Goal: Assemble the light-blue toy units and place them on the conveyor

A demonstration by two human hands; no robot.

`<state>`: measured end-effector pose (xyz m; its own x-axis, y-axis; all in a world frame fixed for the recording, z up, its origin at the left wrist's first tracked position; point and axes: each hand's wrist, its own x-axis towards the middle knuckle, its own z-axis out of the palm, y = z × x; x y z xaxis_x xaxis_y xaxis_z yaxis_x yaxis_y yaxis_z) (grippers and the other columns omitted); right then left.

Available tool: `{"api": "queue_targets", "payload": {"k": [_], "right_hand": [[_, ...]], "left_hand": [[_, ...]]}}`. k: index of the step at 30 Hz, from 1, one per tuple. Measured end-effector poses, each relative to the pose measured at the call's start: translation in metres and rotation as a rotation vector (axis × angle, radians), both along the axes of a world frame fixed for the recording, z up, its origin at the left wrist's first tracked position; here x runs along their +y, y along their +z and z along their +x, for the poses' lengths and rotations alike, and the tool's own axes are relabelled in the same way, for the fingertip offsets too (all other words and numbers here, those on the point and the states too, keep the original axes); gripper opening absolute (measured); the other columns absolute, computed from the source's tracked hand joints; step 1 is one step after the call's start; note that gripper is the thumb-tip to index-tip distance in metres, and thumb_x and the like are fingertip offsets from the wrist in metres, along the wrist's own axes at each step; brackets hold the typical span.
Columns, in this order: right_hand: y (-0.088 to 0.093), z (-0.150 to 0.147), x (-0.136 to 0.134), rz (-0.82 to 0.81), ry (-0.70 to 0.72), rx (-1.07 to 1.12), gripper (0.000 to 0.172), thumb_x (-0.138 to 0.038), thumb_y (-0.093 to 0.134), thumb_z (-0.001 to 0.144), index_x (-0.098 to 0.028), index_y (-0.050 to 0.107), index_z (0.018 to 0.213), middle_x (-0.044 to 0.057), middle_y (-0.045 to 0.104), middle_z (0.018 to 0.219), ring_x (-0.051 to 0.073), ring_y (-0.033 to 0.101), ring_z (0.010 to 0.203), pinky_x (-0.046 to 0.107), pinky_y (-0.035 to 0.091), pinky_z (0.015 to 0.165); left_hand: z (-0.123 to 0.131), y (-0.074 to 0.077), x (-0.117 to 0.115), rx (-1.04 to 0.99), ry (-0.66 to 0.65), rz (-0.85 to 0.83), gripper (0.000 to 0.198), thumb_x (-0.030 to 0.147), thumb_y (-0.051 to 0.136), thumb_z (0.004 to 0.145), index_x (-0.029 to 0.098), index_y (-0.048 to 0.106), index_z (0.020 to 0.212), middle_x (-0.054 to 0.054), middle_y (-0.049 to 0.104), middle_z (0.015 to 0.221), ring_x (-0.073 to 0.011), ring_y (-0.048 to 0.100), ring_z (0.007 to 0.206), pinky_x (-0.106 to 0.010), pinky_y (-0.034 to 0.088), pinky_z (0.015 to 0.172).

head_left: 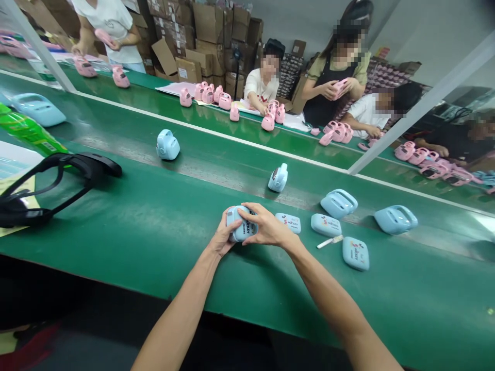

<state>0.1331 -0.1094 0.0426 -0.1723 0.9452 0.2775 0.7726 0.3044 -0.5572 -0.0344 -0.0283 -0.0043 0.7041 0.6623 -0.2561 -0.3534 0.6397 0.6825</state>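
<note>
Count:
- Blue handled shells [339,203] x3: one far left, two right.
- Small blue units [167,144] x2, mid-belt.
- Flat printed blue covers [326,225] x3, near right.
- Printed blue piece [242,226] x1, held.
- White stick [330,241] x1.
- Black headset [93,165] x1 and green pack [27,131] x1, both left.
- Co-workers [257,85] x5, far side.
- Pink units [209,94]: well over a dozen, too clustered for an exact count.

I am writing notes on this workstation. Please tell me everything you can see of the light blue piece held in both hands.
The light blue piece is a small rounded shell, seemingly smooth plastic, with dark printed lettering on its upturned face. It is held low over the green bench. The left hand cups its left side; the right hand covers its right edge and top.
</note>
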Motion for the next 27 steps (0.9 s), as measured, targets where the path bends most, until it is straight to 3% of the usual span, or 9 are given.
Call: {"api": "queue_targets", "payload": {"k": [4,7,14,17,19,21,24,27], "right_hand": [[-0.004,-0.003,0.002,-0.01,-0.009,0.053,0.101,-0.04,0.096,0.059,-0.032,0.052,0.149,0.015,0.047,0.155,0.039,0.045,0.143,0.06,0.037,0.118],[-0.008,-0.006,0.005,-0.003,0.003,0.089,0.103,-0.041,0.097,0.057,-0.029,0.052,0.149,0.016,0.047,0.155,0.039,0.036,0.149,0.06,0.033,0.12],[-0.013,-0.01,0.01,-0.036,0.001,0.124,0.108,-0.045,0.096,0.057,-0.03,0.047,0.152,0.014,0.039,0.162,0.037,0.029,0.153,0.063,0.015,0.125],[-0.019,-0.014,0.002,-0.019,-0.137,0.269,0.107,-0.055,0.09,0.063,-0.028,0.042,0.155,0.014,0.034,0.164,0.036,0.018,0.157,0.062,0.012,0.125],[-0.029,-0.019,-0.004,0.017,-0.368,0.535,0.102,-0.063,0.08,0.073,-0.027,0.036,0.157,0.015,0.036,0.163,0.035,0.021,0.156,0.061,0.02,0.124],[-0.04,-0.028,-0.006,-0.027,-0.515,0.867,0.092,-0.065,0.069,0.082,-0.025,0.034,0.157,0.017,0.046,0.156,0.036,0.038,0.149,0.06,0.037,0.117],[-0.054,-0.036,-0.005,-0.151,-0.463,1.179,0.09,-0.062,0.073,0.079,-0.026,0.037,0.153,0.016,0.06,0.143,0.035,0.061,0.128,0.053,0.057,0.098],[-0.06,-0.032,-0.004,-0.057,-0.455,1.118,0.115,-0.055,0.09,0.059,-0.025,0.033,0.154,0.015,0.057,0.145,0.033,0.064,0.124,0.048,0.057,0.099]], "left_hand": [[0.003,-0.003,0.0,-0.014,0.052,-0.013,0.065,0.026,0.089,0.066,0.027,0.057,0.123,-0.001,0.069,0.112,-0.0214,0.068,0.098,-0.033,0.056,0.086],[0.003,-0.005,0.001,-0.02,0.071,-0.031,0.068,0.025,0.089,0.063,0.027,0.056,0.123,0.0,0.069,0.11,-0.0203,0.068,0.097,-0.031,0.056,0.084],[0.004,-0.004,0.001,-0.016,0.099,-0.047,0.067,0.024,0.087,0.063,0.028,0.056,0.122,0.001,0.07,0.109,-0.0207,0.068,0.097,-0.034,0.056,0.088],[0.005,0.0,0.0,-0.041,0.151,-0.032,0.068,0.024,0.087,0.063,0.03,0.056,0.123,0.001,0.07,0.11,-0.0219,0.067,0.1,-0.034,0.056,0.088],[0.004,0.002,0.0,-0.087,0.193,-0.012,0.068,0.025,0.087,0.063,0.032,0.055,0.122,0.002,0.069,0.112,-0.0221,0.067,0.102,-0.033,0.056,0.086],[0.002,0.004,0.001,-0.121,0.208,0.024,0.07,0.023,0.089,0.06,0.034,0.053,0.119,0.003,0.068,0.111,-0.0208,0.066,0.101,-0.031,0.056,0.082],[-0.003,0.005,0.007,-0.086,0.166,0.144,0.076,0.017,0.092,0.052,0.033,0.053,0.115,0.005,0.068,0.102,-0.0181,0.067,0.091,-0.026,0.054,0.077],[-0.003,0.003,0.017,0.014,0.142,0.305,0.055,0.037,0.089,0.064,0.026,0.059,0.109,0.001,0.069,0.091,-0.0185,0.066,0.08,-0.027,0.052,0.072]]}}
